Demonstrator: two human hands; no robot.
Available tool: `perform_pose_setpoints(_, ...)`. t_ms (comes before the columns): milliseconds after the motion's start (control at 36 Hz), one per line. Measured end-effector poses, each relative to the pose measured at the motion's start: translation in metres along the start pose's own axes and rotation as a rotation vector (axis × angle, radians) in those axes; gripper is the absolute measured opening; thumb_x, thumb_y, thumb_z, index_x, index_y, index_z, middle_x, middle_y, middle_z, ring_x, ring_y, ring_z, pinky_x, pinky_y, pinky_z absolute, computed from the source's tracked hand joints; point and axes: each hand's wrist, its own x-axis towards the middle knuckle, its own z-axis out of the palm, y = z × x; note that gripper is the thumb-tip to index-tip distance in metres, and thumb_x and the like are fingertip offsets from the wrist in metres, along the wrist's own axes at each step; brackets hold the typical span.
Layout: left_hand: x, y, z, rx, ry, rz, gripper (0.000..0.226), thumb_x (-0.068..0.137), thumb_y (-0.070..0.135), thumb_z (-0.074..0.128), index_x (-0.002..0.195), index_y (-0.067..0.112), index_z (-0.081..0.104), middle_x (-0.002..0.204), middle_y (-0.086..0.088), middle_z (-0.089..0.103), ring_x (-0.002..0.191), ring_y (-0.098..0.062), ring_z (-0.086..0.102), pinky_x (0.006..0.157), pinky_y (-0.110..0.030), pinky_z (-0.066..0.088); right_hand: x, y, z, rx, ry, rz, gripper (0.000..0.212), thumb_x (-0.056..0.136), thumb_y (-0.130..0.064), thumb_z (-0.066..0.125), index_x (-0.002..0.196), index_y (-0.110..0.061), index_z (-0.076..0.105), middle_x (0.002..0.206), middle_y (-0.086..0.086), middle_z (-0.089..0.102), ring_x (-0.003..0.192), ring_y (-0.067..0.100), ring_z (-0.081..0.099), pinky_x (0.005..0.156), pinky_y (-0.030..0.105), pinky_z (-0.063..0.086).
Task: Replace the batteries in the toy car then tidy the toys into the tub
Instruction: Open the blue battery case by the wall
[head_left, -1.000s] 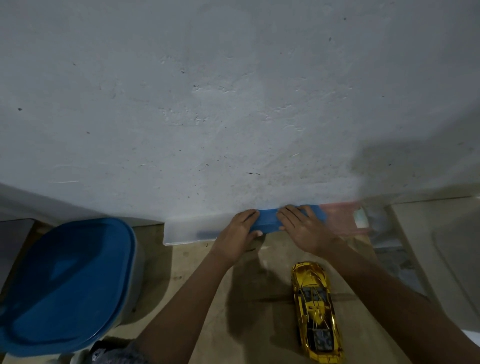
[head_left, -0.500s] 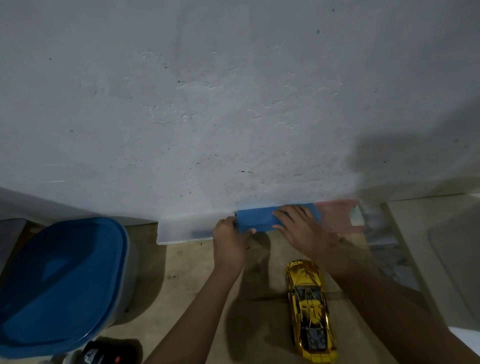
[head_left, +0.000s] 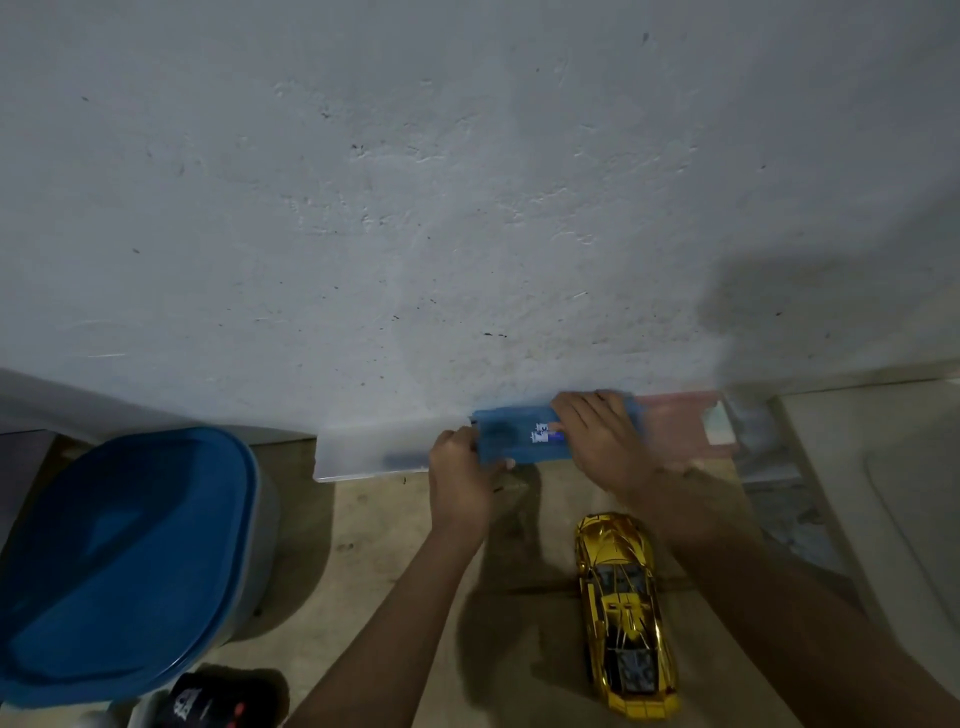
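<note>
I see the left hand (head_left: 457, 467) curled, pinching the blue box's (head_left: 506, 441) left end. Right hand (head_left: 597, 436) lies flat on its top, fingers together, arm extended. Box sits against the wall (head_left: 467, 208). Gold toy car (head_left: 623, 613) on the floor near the right forearm; blue-lidded tub (head_left: 119, 561) far left.

Glossy gold metallic toy car (head_left: 626, 618), matt blue plastic tub lid (head_left: 119, 561), rough plaster wall (head_left: 467, 208)
</note>
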Motion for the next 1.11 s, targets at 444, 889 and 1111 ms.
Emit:
perform_pose_setpoints(444,-0.004,-0.008,0.007,0.114,-0.058,0.133,0.057,0.077,0.013,0.075,0.127,0.011,0.05,0.122,-0.006,0.047,0.113,-0.019,0.049,0.094,-0.033,0.05,0.019,0.009,-0.027,-0.067,0.031,0.126,0.033,0.087,-0.039,0.039,0.096,-0.018,0.064,0.091,0.002,0.066,0.084,0.019,0.052,0.072,0.031,0.036)
perform_pose_setpoints(889,-0.004,-0.004,0.0,0.11,-0.046,0.358,0.07,0.085,0.035,0.066,0.142,0.01,0.033,0.141,-0.008,0.029,0.13,-0.017,0.029,0.102,-0.018,0.03,-0.012,0.023,-0.051,0.311,-0.154,0.291,0.009,0.081,-0.004,0.066,0.088,-0.009,0.065,0.083,0.004,0.068,0.067,0.015,0.063,0.06,0.019,0.043)
perform_pose_setpoints(1111,0.011,-0.013,0.002,0.177,-0.066,0.553,0.078,0.071,0.02,0.081,0.137,0.004,0.041,0.136,-0.017,0.04,0.125,-0.024,0.037,0.101,-0.03,0.037,-0.022,0.004,-0.04,0.257,-0.378,0.261,0.019,0.083,-0.012,0.065,0.102,-0.007,0.065,0.1,0.007,0.064,0.081,0.018,0.063,0.066,0.024,0.052)
